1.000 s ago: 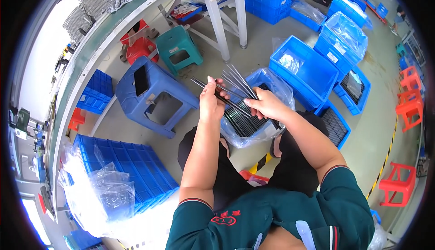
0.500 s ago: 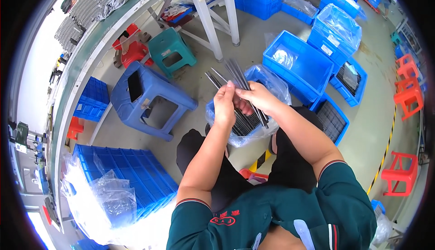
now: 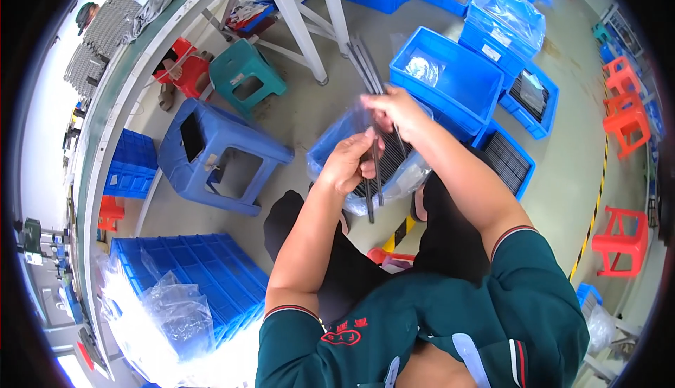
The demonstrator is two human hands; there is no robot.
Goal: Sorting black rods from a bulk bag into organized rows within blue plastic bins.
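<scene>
My right hand (image 3: 402, 115) is closed round a bunch of thin dark rods (image 3: 363, 63), which slant up and away from its fingers. Just below and to its left, my left hand (image 3: 344, 163) grips a few more dark rods (image 3: 370, 201) that point down toward me. Both hands are over a blue bin lined with a clear plastic bag (image 3: 325, 150). More dark rods (image 3: 399, 154) lie inside that bin, partly hidden behind my hands. Motion blurs some fingertips.
A blue stool (image 3: 242, 135) with a black phone (image 3: 191, 137) stands at the left, a green stool (image 3: 271, 85) behind it. At the right are a blue bin (image 3: 464, 99) and a crate of dark parts (image 3: 510, 163). Stacked blue crates (image 3: 211, 261) sit at the lower left.
My hands have moved apart: the right one up with its rods, the left one lower with a few rods now pointing down. The whole view has shifted slightly.
</scene>
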